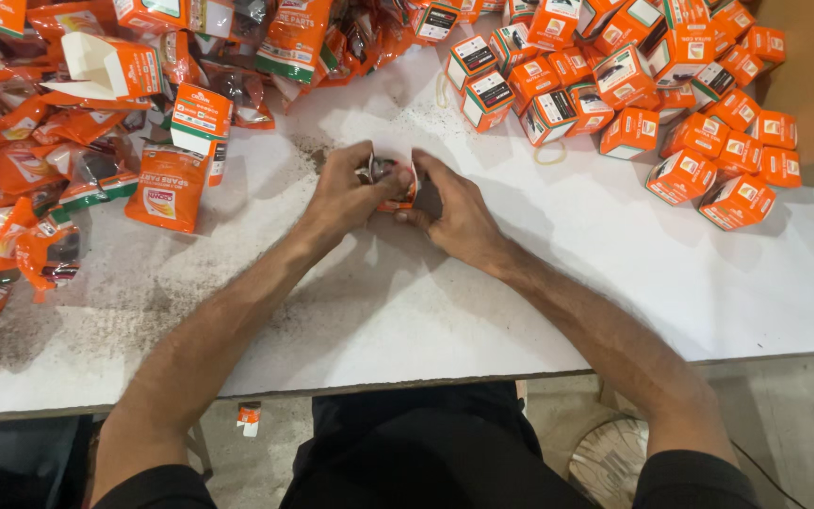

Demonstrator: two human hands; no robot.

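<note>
Held thing: a small orange-and-white pouch [394, 186] with a dark part showing inside, sat between both hands at the middle of the white surface [558, 283], slightly toward 12 o'clock from centre
Long axis: hard to tell, since fingers covered most of it; the visible strip ran roughly from 9 to 3 o'clock
Left hand [346, 193]: grip clenched on the pouch's 9 o'clock end, thumb and fingertips pinching it
Right hand [454, 212]: grip closed on the pouch's 3 o'clock end, fingers curled over the top
Flat pouches [49, 179]: a loose heap of orange pouches with white and green bands, spread from 9 to 11 o'clock, several with clear windows
Standing pouch [167, 188]: orange, upright rectangle with a pale label patch, just at 9 o'clock of the left hand
Small boxes [671, 104]: a pile of orange cube-like cartons with white and green end panels, from 12 to 2 o'clock, tipped every way
Rubber band [550, 154]: pale loop on the surface below the boxes
Dust: dark specks scattered toward 8 o'clock
</note>
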